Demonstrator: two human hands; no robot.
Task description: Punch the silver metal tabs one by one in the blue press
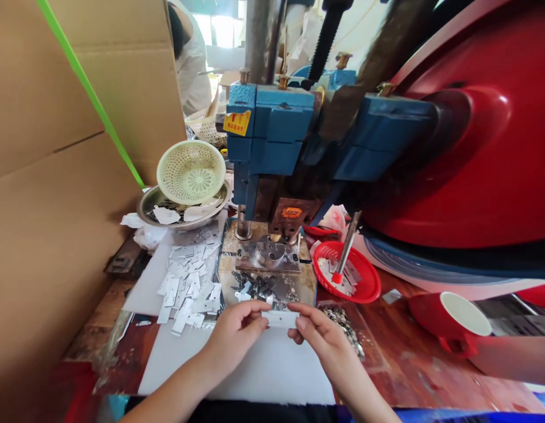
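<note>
Between my two hands is a small flat metal plate [281,319] with tiny holes, held level above the white sheet [254,367]. The thumb and fingers of my left hand [237,329] pinch its left end. At its right end, my right hand [318,332] grips it the same way. Just beyond my fingertips stands the bed of a blue press [272,117], with dark and shiny metal scraps [258,286] along its front. A pile of similar metal plates [188,282] lies to the left of my left hand.
A pale green plastic basket [191,172] rests on a steel bowl [184,218] at back left. On the right are a red basket [369,282] with metal pieces, a red mug [431,320] and a large red flywheel [466,129]. Cardboard [56,194] walls the left side. A person [193,70] is behind.
</note>
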